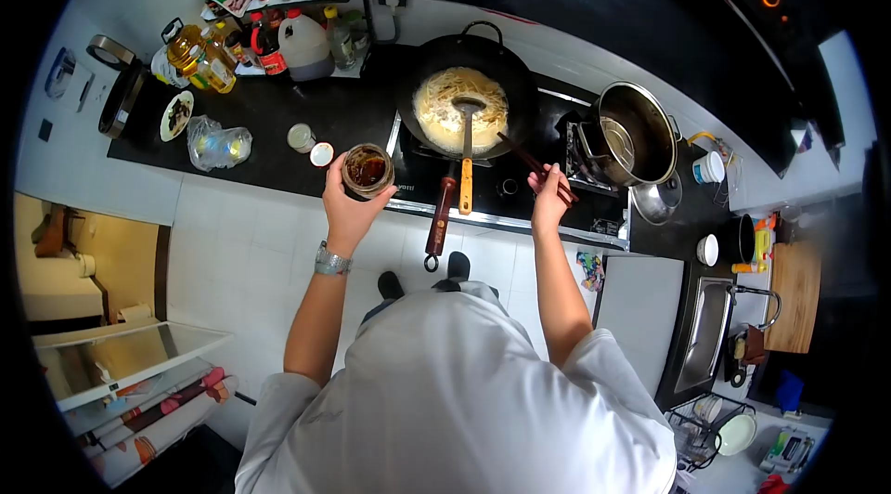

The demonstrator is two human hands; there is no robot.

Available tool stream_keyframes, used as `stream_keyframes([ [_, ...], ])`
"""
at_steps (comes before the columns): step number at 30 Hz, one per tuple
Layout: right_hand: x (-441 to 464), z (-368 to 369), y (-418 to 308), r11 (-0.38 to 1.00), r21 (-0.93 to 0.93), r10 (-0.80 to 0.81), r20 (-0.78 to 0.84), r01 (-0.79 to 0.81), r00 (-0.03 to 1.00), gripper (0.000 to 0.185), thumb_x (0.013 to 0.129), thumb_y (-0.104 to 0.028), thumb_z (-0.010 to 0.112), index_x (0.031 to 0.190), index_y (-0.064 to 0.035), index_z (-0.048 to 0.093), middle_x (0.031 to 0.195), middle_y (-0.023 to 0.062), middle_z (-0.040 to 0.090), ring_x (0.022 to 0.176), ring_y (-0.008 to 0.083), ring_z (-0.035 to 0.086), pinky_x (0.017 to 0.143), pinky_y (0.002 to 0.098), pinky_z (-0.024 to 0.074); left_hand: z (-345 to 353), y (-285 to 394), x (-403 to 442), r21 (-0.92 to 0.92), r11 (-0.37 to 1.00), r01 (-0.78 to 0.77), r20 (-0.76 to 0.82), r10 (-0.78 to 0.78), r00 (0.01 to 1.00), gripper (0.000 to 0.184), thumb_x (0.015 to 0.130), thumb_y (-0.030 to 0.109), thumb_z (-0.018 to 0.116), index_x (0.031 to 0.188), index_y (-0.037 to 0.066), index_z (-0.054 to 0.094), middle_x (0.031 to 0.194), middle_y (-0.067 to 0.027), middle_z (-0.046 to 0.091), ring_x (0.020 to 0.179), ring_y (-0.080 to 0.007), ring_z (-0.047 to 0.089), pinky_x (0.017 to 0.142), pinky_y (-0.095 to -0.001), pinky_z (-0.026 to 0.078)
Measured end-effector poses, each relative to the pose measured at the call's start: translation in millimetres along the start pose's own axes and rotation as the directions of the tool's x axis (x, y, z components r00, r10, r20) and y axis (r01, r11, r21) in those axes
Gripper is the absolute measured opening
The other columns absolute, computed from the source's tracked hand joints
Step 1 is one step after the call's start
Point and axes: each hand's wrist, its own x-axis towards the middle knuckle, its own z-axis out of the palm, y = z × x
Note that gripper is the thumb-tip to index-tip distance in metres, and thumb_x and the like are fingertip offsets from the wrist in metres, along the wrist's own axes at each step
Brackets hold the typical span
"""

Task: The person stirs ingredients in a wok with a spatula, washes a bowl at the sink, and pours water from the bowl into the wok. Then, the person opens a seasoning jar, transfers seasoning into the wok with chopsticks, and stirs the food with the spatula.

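My left hand [343, 213] is wrapped around an open glass jar [368, 170] with a dark brown paste inside. The jar is held over the counter's front edge, left of the stove. In my right hand [550, 201] is a pair of dark chopsticks [525, 154], their tips pointing toward the wok [522, 90]. Pale noodles [455, 87] lie in a whitish, cloudy liquid in the wok. A ladle [468, 139] with a yellow handle end rests in it, its head among the noodles. The wok's brown handle [441, 220] sticks out toward me.
A large steel pot [673, 127] stands on the right burner, with a glass lid [658, 201] beside it. Left on the counter are a small jar [300, 137], a round lid [321, 154], a plastic bag [221, 143] and a plate [176, 115]. Bottles [304, 46] line the back; a sink [703, 331] is at right.
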Motion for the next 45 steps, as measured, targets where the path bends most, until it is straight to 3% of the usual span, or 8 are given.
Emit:
stream_keyframes([
  [8, 26.1, 40.2, -25.4, 0.941, -0.282, -0.139, 0.188, 0.189, 0.972, 0.026, 0.098, -0.023, 0.061, 0.093, 0.0017, 0.068, 0.089, 0.0043, 0.069, 0.069, 0.0122, 0.065, 0.063, 0.0237, 0.0553, -20.5, -5.9, -5.4, 0.058, 0.997, -0.044, 0.01, 0.043, 0.999, 0.079, 0.062, 0.017, 0.091, 0.127, -0.002, 0.049, 0.119, -0.0143, 0.058, 0.109, -0.0239, 0.06, 0.095, -0.0352, 0.049],
  [13, 87.0, 96.6, -13.2, 0.489, -0.608, -0.384, 0.494, 0.625, 0.78, 0.021, 0.091, -0.021, 0.065, 0.091, -0.0007, 0.07, 0.087, 0.023, 0.065, 0.072, 0.0377, 0.066, 0.067, 0.0403, 0.0538, -38.0, -6.5, -10.9, 0.1, 0.993, -0.069, -0.031, 0.072, 0.997, 0.081, 0.062, 0.019, 0.091, 0.128, -0.001, 0.049, 0.119, -0.015, 0.057, 0.109, -0.0252, 0.06, 0.095, -0.0362, 0.049],
  [19, 92.9, 117.2, -15.2, 0.555, -0.665, -0.074, 0.56, 0.501, 0.825, 0.032, 0.095, -0.028, 0.061, 0.086, 0.0009, 0.071, 0.069, 0.0132, 0.07, 0.063, 0.0217, 0.071, 0.06, 0.0322, 0.0536, -67.5, -11.0, -24.8, 0.129, 0.992, -0.005, -0.09, 0.017, 0.996, 0.079, 0.063, 0.018, 0.091, 0.128, -0.001, 0.049, 0.119, -0.0153, 0.057, 0.11, -0.0258, 0.06, 0.095, -0.0369, 0.049],
  [26, 94.1, 112.9, -18.4, 0.614, -0.625, 0.017, 0.622, 0.483, 0.783, 0.029, 0.092, -0.026, 0.066, 0.086, 0.002, 0.069, 0.074, 0.0188, 0.068, 0.065, 0.0277, 0.068, 0.062, 0.0351, 0.052, -80.0, -7.3, -27.3, 0.124, 0.99, 0.066, -0.124, -0.05, 0.991, 0.076, 0.064, 0.012, 0.089, 0.127, -0.001, 0.049, 0.118, -0.013, 0.061, 0.11, -0.0226, 0.061, 0.096, -0.0351, 0.049],
  [29, 95.4, 112.5, -26.2, 0.479, -0.588, -0.293, 0.593, 0.652, 0.75, 0.028, 0.093, -0.026, 0.065, 0.089, 0.0013, 0.069, 0.074, 0.0152, 0.069, 0.062, 0.0233, 0.067, 0.061, 0.0334, 0.0518, -79.8, -5.4, -22.1, 0.084, 0.994, 0.076, -0.114, -0.067, 0.991, 0.073, 0.065, 0.008, 0.087, 0.127, 0.0, 0.049, 0.117, -0.011, 0.063, 0.111, -0.0204, 0.061, 0.097, -0.0339, 0.049],
  [31, 87.7, 110.9, -46.6, 0.746, -0.566, -0.039, 0.488, 0.35, 0.872, 0.021, 0.095, -0.022, 0.063, 0.095, -0.0023, 0.069, 0.077, 0.0089, 0.068, 0.06, 0.016, 0.066, 0.056, 0.0289, 0.0524, -78.1, -7.3, -16.9, 0.071, 0.995, 0.075, -0.114, -0.067, 0.991, 0.073, 0.065, 0.008, 0.087, 0.127, 0.0, 0.049, 0.117, -0.0108, 0.063, 0.11, -0.0202, 0.061, 0.097, -0.0338, 0.049],
  [39, 58.2, 43.1, -53.5, 0.944, -0.212, -0.208, 0.217, 0.254, 0.954, 0.032, 0.099, -0.029, 0.059, 0.095, 0.0018, 0.066, 0.084, 0.0071, 0.067, 0.064, 0.0138, 0.065, 0.06, 0.0262, 0.0553, -73.2, -28.0, -20.0, 0.08, 0.996, 0.042, -0.125, -0.032, 0.992, 0.075, 0.065, 0.009, 0.088, 0.128, 0.0, 0.048, 0.118, -0.0116, 0.063, 0.11, -0.0198, 0.062, 0.096, -0.0341, 0.049],
  [45, 36.5, -14.1, 3.6, 0.999, 0.05, 0.014, 0.031, -0.015, 0.999, 0.034, 0.099, -0.034, 0.058, 0.107, -0.0009, 0.06, 0.089, 0.0072, 0.063, 0.071, 0.0167, 0.063, 0.064, 0.0287, 0.0563, -78.9, -32.9, -28.2, 0.08, 0.995, 0.066, -0.131, -0.055, 0.99, 0.078, 0.064, 0.012, 0.089, 0.129, -0.001, 0.047, 0.118, -0.0131, 0.063, 0.11, -0.0203, 0.062, 0.098, -0.0344, 0.048],
])
